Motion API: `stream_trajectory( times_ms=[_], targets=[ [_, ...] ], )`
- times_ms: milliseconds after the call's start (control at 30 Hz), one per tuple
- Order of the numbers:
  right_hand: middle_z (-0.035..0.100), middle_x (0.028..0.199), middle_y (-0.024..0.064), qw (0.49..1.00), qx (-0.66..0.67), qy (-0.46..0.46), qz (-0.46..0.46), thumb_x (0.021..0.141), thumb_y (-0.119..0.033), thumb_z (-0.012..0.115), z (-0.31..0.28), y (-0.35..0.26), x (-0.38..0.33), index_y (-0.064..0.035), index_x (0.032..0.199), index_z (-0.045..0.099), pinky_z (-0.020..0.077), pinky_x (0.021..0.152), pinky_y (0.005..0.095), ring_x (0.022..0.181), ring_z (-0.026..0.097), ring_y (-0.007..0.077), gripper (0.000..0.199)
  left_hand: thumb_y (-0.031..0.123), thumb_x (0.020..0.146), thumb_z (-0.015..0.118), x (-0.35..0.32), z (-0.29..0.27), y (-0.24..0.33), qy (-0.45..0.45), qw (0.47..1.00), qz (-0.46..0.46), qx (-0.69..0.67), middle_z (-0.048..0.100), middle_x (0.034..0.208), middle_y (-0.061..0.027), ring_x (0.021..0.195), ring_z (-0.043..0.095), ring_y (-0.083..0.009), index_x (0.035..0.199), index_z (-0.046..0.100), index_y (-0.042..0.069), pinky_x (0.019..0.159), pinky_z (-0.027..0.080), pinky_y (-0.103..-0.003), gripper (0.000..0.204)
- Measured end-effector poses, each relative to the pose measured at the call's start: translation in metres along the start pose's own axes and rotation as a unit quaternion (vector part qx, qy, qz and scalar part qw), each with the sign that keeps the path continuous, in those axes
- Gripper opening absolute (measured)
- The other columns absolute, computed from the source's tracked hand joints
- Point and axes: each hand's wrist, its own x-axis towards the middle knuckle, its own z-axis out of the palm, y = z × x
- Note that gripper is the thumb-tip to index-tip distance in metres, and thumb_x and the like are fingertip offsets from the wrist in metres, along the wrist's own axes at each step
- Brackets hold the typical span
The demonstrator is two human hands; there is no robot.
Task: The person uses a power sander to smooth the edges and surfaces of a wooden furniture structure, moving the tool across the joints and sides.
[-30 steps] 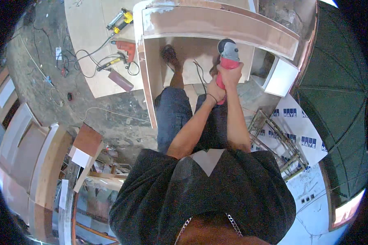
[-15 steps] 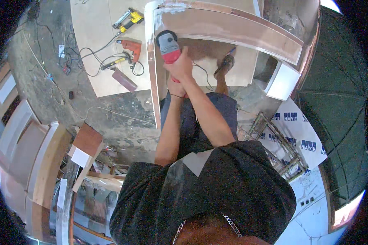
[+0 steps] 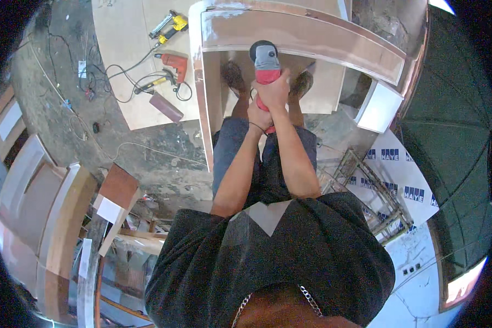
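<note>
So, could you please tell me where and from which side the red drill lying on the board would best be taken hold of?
Probably by its handle. The red drill lies flat on the pale board, so a hand can come straight down from above. Its cord loops close by, so lift clear of that. Both hands are on the grinder.

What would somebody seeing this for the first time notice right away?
Dead centre, both hands grip a red and grey power tool, right hand ahead of left hand, its head against a curved wooden frame at the top. To the upper left, more power tools and tangled cords lie on a plywood sheet.
</note>
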Motion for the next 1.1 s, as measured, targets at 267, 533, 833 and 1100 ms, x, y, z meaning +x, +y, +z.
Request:
stream_trajectory(
  times_ms=[267, 533, 833, 1100],
  targets=[
    [0.061, 0.105, 0.0266, 0.998, 0.062, 0.012, 0.026, 0.056, -0.030, 0.086, -0.051, 0.045, 0.029, 0.0025, 0.118, 0.038, 0.0481, 0.088, 0.0462, 0.099, 0.061, 0.0428, 0.085, 0.043, 0.065, 0.079, -0.003, 0.061, 0.016, -0.024, 0.999, 0.035, -0.001, 0.065, 0.113, -0.0141, 0.108, 0.062, -0.0276, 0.124, 0.054, 0.007, 0.091, 0.047, -0.036, 0.073],
    [0.064, 0.099, 0.0252, 0.995, 0.066, 0.067, 0.026, 0.055, -0.030, 0.086, -0.116, 0.125, 0.066, 0.0028, 0.119, 0.041, 0.0506, 0.084, 0.0444, 0.095, 0.064, 0.0405, 0.085, 0.049, 0.063, 0.077, -0.011, 0.161, 0.012, -0.069, 0.986, -0.004, 0.150, 0.066, 0.111, -0.0172, 0.105, 0.061, -0.0343, 0.123, 0.055, 0.009, 0.089, 0.048, -0.039, 0.075],
    [0.064, 0.099, 0.0268, 0.979, 0.119, 0.153, 0.062, 0.055, -0.031, 0.084, -0.216, 0.209, 0.110, 0.0014, 0.120, 0.041, 0.0508, 0.083, 0.0455, 0.093, 0.064, 0.0430, 0.084, 0.037, 0.066, 0.075, -0.023, 0.286, 0.027, -0.113, 0.968, 0.094, 0.202, 0.064, 0.110, -0.0212, 0.106, 0.059, -0.0379, 0.119, 0.055, 0.006, 0.090, 0.047, -0.039, 0.064],
    [0.064, 0.098, 0.0268, 0.995, 0.085, 0.032, -0.049, 0.057, -0.030, 0.083, -0.181, 0.164, 0.084, 0.0012, 0.117, 0.041, 0.0509, 0.081, 0.0476, 0.093, 0.064, 0.0434, 0.080, 0.042, 0.068, 0.078, -0.033, 0.246, -0.001, -0.032, 0.996, 0.054, 0.069, 0.061, 0.121, -0.0115, 0.113, 0.058, -0.0219, 0.130, 0.047, 0.003, 0.094, 0.045, -0.034, 0.079]
  ],
)
